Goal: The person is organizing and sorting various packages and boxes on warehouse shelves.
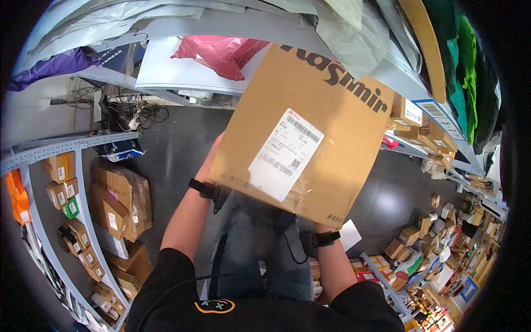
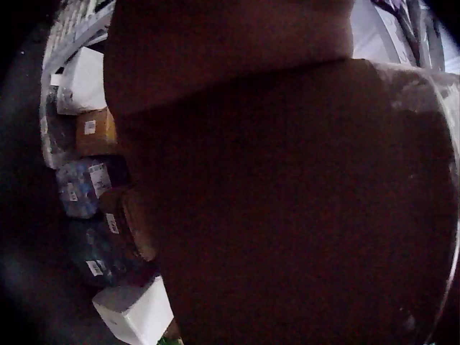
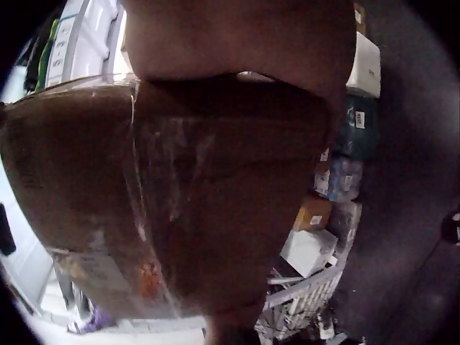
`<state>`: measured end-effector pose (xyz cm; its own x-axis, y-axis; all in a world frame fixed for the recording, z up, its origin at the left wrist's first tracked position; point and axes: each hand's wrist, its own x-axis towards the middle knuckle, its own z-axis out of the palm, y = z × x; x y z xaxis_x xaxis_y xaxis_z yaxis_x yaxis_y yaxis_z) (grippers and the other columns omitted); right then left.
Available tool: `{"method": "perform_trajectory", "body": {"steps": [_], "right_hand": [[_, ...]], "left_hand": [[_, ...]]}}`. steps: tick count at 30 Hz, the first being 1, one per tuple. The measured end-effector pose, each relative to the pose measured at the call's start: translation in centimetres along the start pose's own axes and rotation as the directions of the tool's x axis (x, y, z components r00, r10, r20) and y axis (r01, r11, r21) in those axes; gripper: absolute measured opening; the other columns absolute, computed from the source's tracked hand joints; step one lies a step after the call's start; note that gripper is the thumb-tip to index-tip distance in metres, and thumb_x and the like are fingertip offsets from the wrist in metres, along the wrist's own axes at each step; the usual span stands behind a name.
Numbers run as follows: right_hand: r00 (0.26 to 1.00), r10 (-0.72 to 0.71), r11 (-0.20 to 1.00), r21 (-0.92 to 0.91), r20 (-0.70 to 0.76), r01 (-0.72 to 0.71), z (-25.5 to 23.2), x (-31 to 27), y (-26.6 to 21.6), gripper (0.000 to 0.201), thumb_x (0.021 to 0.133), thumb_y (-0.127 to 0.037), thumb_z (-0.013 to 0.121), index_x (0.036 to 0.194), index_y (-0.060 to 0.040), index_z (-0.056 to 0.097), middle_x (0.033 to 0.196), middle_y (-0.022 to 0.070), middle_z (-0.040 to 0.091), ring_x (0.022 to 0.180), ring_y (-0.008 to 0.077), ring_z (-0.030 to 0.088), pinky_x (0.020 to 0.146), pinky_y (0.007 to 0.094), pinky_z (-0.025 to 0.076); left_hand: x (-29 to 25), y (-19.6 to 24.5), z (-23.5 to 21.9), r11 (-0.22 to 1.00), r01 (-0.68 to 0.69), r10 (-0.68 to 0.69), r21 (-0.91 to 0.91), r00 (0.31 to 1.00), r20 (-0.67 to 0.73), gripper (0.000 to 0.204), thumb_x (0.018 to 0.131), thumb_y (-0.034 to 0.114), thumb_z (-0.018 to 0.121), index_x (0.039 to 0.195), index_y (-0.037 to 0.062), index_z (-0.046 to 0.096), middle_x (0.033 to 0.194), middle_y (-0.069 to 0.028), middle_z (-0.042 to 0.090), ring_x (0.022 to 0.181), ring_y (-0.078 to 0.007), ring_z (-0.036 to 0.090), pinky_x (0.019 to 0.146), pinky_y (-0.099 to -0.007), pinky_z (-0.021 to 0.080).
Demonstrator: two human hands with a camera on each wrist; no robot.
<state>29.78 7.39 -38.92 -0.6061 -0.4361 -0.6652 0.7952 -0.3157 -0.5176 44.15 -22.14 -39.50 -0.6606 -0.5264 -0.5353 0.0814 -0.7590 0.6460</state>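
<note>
A large cardboard box [image 1: 326,127] with black lettering and a white label [image 1: 287,155] is held up in front of the body, tilted. At its left edge the left hand [image 1: 214,157] supports it, the fingers hidden behind the cardboard. The right hand [image 1: 326,227] is at the lower edge, almost wholly covered by the box. In the left wrist view the left hand [image 2: 237,50] lies against the dark box side [image 2: 287,201]. The right wrist view has the right hand [image 3: 237,39] against the taped box [image 3: 208,187], its fingers not discernible.
A white surface [image 1: 160,63] with a red plastic bag [image 1: 221,55] lies beyond the box. Shelving with small parcels [image 1: 58,166] and larger cartons [image 1: 119,193] stands at left. Many parcels [image 1: 409,235] are piled at lower right. Plastic bags [image 1: 354,44] hang over the upper shelf.
</note>
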Motion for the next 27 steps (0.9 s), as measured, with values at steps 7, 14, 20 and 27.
{"method": "perform_trajectory", "body": {"steps": [7, 14, 20, 27], "right_hand": [[1.0, -0.02, 0.999, 0.03, 0.01, 0.02, 0.9, 1.3, 0.2, 0.052, 0.098, -0.024, 0.049, 0.142, -0.0022, 0.033, 0.132, 0.0117, 0.051, 0.115, 0.0198, 0.054, 0.096, 0.0325, 0.046], [0.999, -0.019, 0.999, 0.042, -0.032, 0.02, 1.8, 0.6, 2.0, 0.051, 0.099, -0.024, 0.049, 0.142, -0.0022, 0.034, 0.131, 0.0114, 0.052, 0.114, 0.0194, 0.055, 0.095, 0.0322, 0.047], [0.997, -0.05, 0.997, 0.056, -0.062, 0.053, 3.3, 0.9, 2.8, 0.05, 0.099, -0.024, 0.049, 0.142, -0.0022, 0.035, 0.13, 0.0112, 0.052, 0.113, 0.0191, 0.055, 0.095, 0.0319, 0.047], [0.994, -0.089, 0.991, 0.098, -0.062, 0.095, 5.2, 1.5, 2.6, 0.049, 0.099, -0.023, 0.049, 0.141, -0.0022, 0.036, 0.13, 0.0108, 0.053, 0.112, 0.0188, 0.056, 0.094, 0.0316, 0.048]], "left_hand": [[5.8, 6.0, -3.1, 0.204, -0.373, 0.554, 0.905, 0.806, 0.207, 0.039, 0.083, 0.027, 0.07, 0.113, 0.0025, 0.063, 0.112, -0.0123, 0.064, 0.105, -0.027, 0.059, 0.093, -0.0382, 0.045], [18.3, 23.0, 1.0, -0.575, -0.137, 0.439, 0.806, 0.78, 0.446, 0.038, 0.087, 0.03, 0.063, 0.11, 0.0003, 0.063, 0.098, -0.0174, 0.067, 0.095, -0.0347, 0.063, 0.088, -0.0397, 0.047], [23.6, 24.7, 0.7, -0.698, -0.048, 0.273, 0.714, 0.905, 0.327, 0.039, 0.087, 0.031, 0.062, 0.11, -0.0002, 0.063, 0.098, -0.0182, 0.067, 0.094, -0.0351, 0.063, 0.087, -0.04, 0.047], [24.6, 25.8, -1.1, -0.673, -0.065, 0.268, 0.737, 0.907, 0.326, 0.04, 0.088, 0.032, 0.061, 0.109, -0.0008, 0.063, 0.097, -0.0193, 0.067, 0.093, -0.0357, 0.064, 0.087, -0.0403, 0.047]]}}
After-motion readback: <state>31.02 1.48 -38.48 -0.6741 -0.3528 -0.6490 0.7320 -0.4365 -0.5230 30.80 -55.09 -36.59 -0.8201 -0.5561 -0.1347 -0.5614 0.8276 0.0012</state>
